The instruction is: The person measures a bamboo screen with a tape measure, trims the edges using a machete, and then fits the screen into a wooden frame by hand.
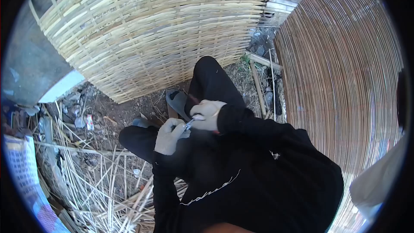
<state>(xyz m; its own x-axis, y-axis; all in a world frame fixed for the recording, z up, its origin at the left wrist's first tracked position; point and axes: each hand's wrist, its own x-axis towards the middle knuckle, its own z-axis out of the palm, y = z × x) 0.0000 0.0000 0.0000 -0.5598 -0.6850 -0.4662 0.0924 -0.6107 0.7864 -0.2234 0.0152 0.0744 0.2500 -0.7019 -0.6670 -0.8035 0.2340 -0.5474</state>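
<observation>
White-gloved left hand (166, 139) and right hand (208, 114), close together, both clamped on one small blue-grey item (189, 125), kind unclear; woven bamboo panel (151, 34), far side.

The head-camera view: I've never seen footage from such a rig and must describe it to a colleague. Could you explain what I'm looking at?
There is no machine here: a camera worn on a person's head looks forward and down at their own black-clothed body. The off-white gloved left hand and off-white gloved right hand meet near the middle, holding a small shiny silver-blue object too small to identify. Ahead is a large panel of pale woven strips; to the right, a brown slatted surface. Thin straw-coloured strips lie scattered on brown earth. The round, dark-edged picture suggests a wide-angle lens.
</observation>
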